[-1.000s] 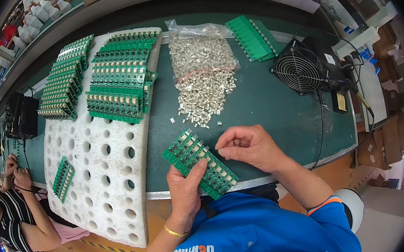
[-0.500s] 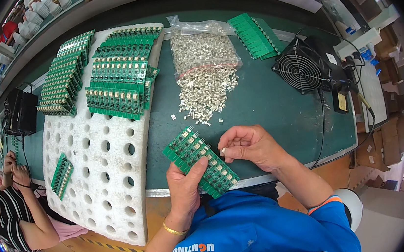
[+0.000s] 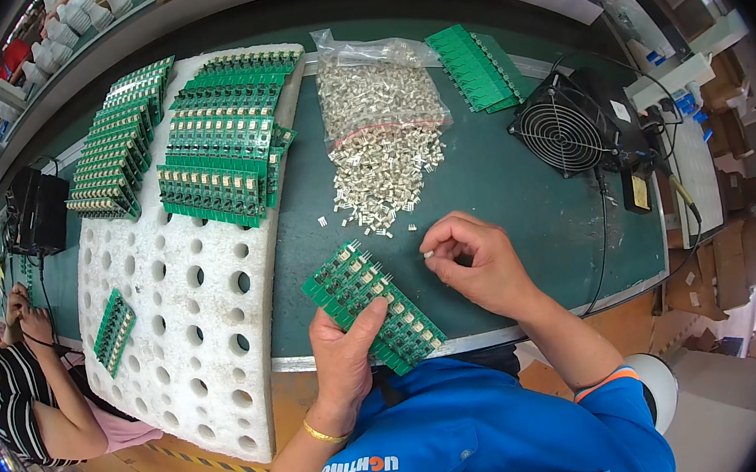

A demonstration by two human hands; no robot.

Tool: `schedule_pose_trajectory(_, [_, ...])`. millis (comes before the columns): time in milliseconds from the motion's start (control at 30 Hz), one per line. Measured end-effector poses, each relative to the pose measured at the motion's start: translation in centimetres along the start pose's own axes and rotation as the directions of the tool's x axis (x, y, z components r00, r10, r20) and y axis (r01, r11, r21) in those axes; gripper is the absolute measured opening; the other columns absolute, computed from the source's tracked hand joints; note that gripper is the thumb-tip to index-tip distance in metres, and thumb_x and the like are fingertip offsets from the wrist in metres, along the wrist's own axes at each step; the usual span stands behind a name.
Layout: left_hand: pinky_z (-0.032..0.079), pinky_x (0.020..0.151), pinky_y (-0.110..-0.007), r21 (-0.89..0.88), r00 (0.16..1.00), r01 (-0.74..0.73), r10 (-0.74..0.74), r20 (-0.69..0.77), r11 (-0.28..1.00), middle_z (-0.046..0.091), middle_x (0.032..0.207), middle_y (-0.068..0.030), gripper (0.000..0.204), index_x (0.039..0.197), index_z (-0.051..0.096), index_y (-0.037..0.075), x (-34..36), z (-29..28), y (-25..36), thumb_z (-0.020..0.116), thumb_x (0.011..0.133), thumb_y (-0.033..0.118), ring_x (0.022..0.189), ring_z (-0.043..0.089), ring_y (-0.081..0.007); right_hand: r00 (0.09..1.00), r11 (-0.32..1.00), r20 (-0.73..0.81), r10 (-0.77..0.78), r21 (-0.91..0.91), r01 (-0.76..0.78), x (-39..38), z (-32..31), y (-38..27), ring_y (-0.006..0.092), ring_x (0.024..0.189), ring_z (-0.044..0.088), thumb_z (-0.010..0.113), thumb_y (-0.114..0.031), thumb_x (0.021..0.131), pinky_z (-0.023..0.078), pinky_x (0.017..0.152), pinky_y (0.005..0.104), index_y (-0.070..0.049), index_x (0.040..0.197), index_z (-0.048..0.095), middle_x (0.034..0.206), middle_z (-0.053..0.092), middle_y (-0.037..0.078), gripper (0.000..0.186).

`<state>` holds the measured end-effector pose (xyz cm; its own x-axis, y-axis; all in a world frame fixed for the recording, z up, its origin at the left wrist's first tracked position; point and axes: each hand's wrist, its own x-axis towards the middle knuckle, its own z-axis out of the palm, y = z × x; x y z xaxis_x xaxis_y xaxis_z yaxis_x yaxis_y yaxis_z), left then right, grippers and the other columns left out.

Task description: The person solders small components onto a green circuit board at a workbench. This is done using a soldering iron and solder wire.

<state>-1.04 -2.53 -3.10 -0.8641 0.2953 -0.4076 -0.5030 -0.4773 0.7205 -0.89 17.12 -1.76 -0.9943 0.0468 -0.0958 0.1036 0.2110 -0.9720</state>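
"Dark green tabletop [image 3: 536,247] under us, bent at its edges by the lens. What do your fingers have?"

"With my right hand [image 3: 484,266], just right of the frame's middle, I pinch a small whitish connector [image 3: 428,255] between thumb and forefinger. Those two tips close on it; my other fingers curl loosely behind."

"And the left hand [image 3: 343,346]?"

"I've got it clamped on a green circuit board [image 3: 401,321] at lower centre, thumb pressed on top, the fingers underneath mostly hidden. It lies slanted, pins jutting from its upper end, and the connector is apart from it, to its right."

"What's just beyond?"

"Above the board, a heap of loose connectors [image 3: 381,176] spilling from a clear plastic bag [image 3: 381,88], with a couple of strays near its foot."

"To the left?"

"White foam sheet [image 3: 216,363], full of round holes. I see two groups of stacked boards [image 3: 217,147] on its upper part and one small board [image 3: 115,333] lower down."

"And farther out?"

"Bare-looking green boards [image 3: 476,69] at upper right, a black fan [image 3: 561,134] below them, and a co-worker [image 3: 40,391] at the left edge."
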Motion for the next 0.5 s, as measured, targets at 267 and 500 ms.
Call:
schedule_pose_trajectory(267, [0.053, 0.075, -0.026, 0.016, 1.000, -0.010, 0.010, 0.014, 1.000, 0.067, 0.097, -0.0054, 0.021, 0.105, 0.061, 0.003, 0.0, -0.1, -0.1, 0.066, 0.085, 0.002, 0.083, 0.064, -0.0104, 0.958, 0.825, -0.120, -0.262, -0.542, 0.158, 0.7, -1.4, 1.3, 0.0243, 0.067, 0.058, 0.058, 0.005, 0.073, 0.048, 0.061, 0.0338, -0.003, 0.085, 0.062, 0.075, 0.055, 0.008, 0.014])
schedule_pose_trajectory(500, [0.053, 0.076, -0.027, -0.002, 1.000, -0.021, 0.021, 0.007, 1.000, 0.067, 0.098, -0.0057, 0.022, 0.107, 0.060, 0.003, 0.0, -0.2, -0.2, 0.066, 0.085, 0.002, 0.084, 0.064, -0.0108, 0.919, 0.754, -0.081, -0.386, -0.601, 0.264, 1.5, -1.2, 1.1, 0.0284, 0.072, 0.060, 0.060, 0.002, 0.077, 0.048, 0.063, 0.0378, -0.004, 0.087, 0.063, 0.079, 0.059, 0.010, 0.012])
